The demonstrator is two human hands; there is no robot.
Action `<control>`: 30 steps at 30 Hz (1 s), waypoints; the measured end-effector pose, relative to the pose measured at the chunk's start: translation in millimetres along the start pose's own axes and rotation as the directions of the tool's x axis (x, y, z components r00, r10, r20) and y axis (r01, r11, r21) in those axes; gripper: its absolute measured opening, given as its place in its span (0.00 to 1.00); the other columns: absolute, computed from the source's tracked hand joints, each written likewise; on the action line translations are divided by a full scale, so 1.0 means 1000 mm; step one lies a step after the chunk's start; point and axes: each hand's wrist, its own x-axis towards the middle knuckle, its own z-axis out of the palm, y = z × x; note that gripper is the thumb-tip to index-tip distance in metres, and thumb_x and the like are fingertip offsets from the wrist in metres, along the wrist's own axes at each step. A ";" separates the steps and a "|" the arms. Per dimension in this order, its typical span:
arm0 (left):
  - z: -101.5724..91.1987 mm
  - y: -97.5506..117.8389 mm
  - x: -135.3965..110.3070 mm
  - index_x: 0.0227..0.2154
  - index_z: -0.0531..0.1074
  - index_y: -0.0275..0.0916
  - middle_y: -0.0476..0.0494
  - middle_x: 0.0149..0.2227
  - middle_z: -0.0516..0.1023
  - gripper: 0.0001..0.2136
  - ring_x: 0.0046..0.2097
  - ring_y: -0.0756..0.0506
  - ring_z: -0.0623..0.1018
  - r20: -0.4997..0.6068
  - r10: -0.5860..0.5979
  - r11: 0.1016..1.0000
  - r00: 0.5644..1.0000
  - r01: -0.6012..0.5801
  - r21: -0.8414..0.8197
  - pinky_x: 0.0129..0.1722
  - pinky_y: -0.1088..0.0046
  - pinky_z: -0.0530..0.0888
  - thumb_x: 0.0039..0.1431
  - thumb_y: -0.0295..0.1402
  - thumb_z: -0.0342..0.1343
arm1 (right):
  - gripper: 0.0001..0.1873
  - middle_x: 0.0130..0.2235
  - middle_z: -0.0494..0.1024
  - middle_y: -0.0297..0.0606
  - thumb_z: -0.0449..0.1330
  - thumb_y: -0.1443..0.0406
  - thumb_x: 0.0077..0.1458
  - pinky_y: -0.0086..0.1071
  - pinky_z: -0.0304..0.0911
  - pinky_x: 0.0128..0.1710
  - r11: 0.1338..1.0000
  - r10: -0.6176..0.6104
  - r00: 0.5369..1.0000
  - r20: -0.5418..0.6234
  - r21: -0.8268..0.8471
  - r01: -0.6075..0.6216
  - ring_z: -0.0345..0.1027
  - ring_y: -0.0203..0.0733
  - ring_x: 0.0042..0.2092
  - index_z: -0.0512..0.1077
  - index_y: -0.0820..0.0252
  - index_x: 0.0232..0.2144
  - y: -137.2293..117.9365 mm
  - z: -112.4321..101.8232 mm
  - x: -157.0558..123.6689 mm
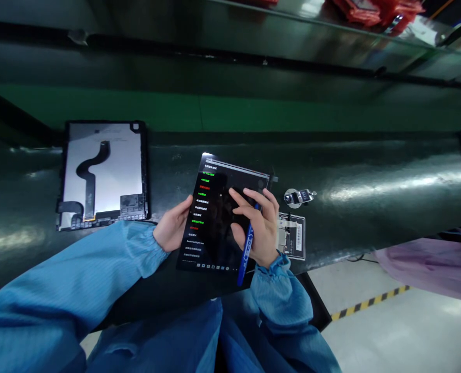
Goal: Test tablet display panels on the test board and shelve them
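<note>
Black glass tablet (215, 223) with a lit test menu, thin and slick, feels fragile, so edges only. Left hand (172, 225) cups its side, right hand (258, 228) curls round a blue pen (246, 254), fingertips (234, 194) over the screen. Silver tablet panel with black ribbon cable (117, 166) lies left on the glossy dark green mat (370, 171).

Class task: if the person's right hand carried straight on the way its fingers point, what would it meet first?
Probably the tablet's screen beneath the right hand; depth here is unclear.
</note>
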 end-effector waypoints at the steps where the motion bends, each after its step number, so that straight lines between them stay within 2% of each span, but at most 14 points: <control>1: -0.002 0.000 0.001 0.38 0.81 0.34 0.43 0.27 0.82 0.25 0.31 0.43 0.83 0.023 -0.006 1.000 1.000 0.006 0.001 0.41 0.66 0.79 0.73 0.39 0.38 | 0.03 0.54 0.79 0.36 0.53 0.62 0.64 0.49 0.56 0.64 1.000 0.014 0.999 -0.030 0.000 -0.014 0.68 0.46 0.59 0.66 0.52 0.40 0.000 0.000 -0.001; 6: -0.017 0.000 0.005 0.47 0.79 0.33 0.38 0.36 0.85 0.21 0.43 0.36 0.83 0.052 -0.015 0.999 0.999 0.013 0.030 0.49 0.60 0.77 0.70 0.41 0.45 | 0.04 0.52 0.81 0.38 0.53 0.61 0.65 0.49 0.58 0.62 0.999 0.034 0.993 -0.111 0.015 -0.033 0.69 0.47 0.58 0.66 0.53 0.40 0.003 0.001 -0.002; 9: -0.024 -0.001 0.008 0.51 0.78 0.34 0.37 0.40 0.85 0.21 0.46 0.34 0.82 0.093 -0.017 0.999 0.996 0.012 0.053 0.52 0.58 0.76 0.67 0.43 0.49 | 0.05 0.50 0.82 0.40 0.51 0.61 0.67 0.48 0.60 0.60 1.000 0.017 0.994 -0.106 0.016 -0.016 0.70 0.47 0.56 0.66 0.53 0.40 0.003 0.000 0.000; 12: -0.023 -0.002 0.008 0.53 0.76 0.34 0.37 0.41 0.85 0.22 0.48 0.33 0.82 0.127 -0.017 0.999 0.992 0.012 0.043 0.53 0.57 0.75 0.68 0.43 0.48 | 0.06 0.48 0.82 0.39 0.51 0.61 0.67 0.48 0.60 0.59 1.000 0.009 0.997 -0.080 0.019 -0.008 0.72 0.46 0.53 0.66 0.53 0.39 -0.003 -0.003 -0.003; 14: -0.019 -0.003 0.008 0.55 0.75 0.33 0.36 0.41 0.84 0.24 0.48 0.33 0.82 0.144 -0.016 1.000 0.990 0.013 0.024 0.53 0.56 0.74 0.68 0.44 0.45 | 0.06 0.48 0.82 0.37 0.51 0.60 0.67 0.47 0.61 0.58 0.999 -0.020 1.000 -0.023 0.036 0.021 0.72 0.44 0.51 0.66 0.53 0.38 -0.011 -0.007 -0.009; 17: -0.013 -0.003 0.006 0.54 0.75 0.34 0.37 0.41 0.84 0.25 0.47 0.33 0.82 0.126 -0.024 1.000 0.992 0.022 0.017 0.53 0.55 0.74 0.69 0.44 0.42 | 0.08 0.48 0.83 0.34 0.51 0.61 0.66 0.43 0.63 0.55 0.987 -0.138 0.985 0.104 0.092 0.129 0.71 0.41 0.47 0.68 0.53 0.36 -0.028 -0.013 -0.023; 21: -0.009 -0.003 0.004 0.49 0.78 0.35 0.40 0.38 0.84 0.23 0.41 0.38 0.82 0.051 0.032 0.999 0.998 -0.033 0.025 0.43 0.63 0.77 0.70 0.43 0.43 | 0.10 0.46 0.84 0.30 0.52 0.62 0.64 0.36 0.63 0.47 0.960 -0.266 0.943 0.201 0.143 0.241 0.65 0.39 0.40 0.70 0.55 0.31 -0.046 -0.016 -0.042; 25: -0.007 -0.003 0.003 0.44 0.80 0.35 0.41 0.36 0.83 0.20 0.36 0.42 0.81 0.032 0.100 0.994 0.994 -0.101 0.042 0.36 0.68 0.76 0.69 0.43 0.47 | 0.11 0.47 0.83 0.28 0.56 0.61 0.62 0.35 0.60 0.44 0.945 -0.321 0.902 0.290 0.162 0.284 0.62 0.38 0.39 0.70 0.55 0.27 -0.054 -0.013 -0.053; 30: -0.006 -0.003 0.002 0.42 0.80 0.35 0.42 0.37 0.83 0.20 0.35 0.44 0.80 0.024 0.123 0.990 0.992 -0.124 0.059 0.36 0.70 0.76 0.70 0.43 0.46 | 0.12 0.45 0.82 0.31 0.56 0.61 0.62 0.35 0.59 0.44 0.931 -0.356 0.878 0.319 0.195 0.307 0.62 0.37 0.39 0.70 0.56 0.26 -0.059 -0.009 -0.059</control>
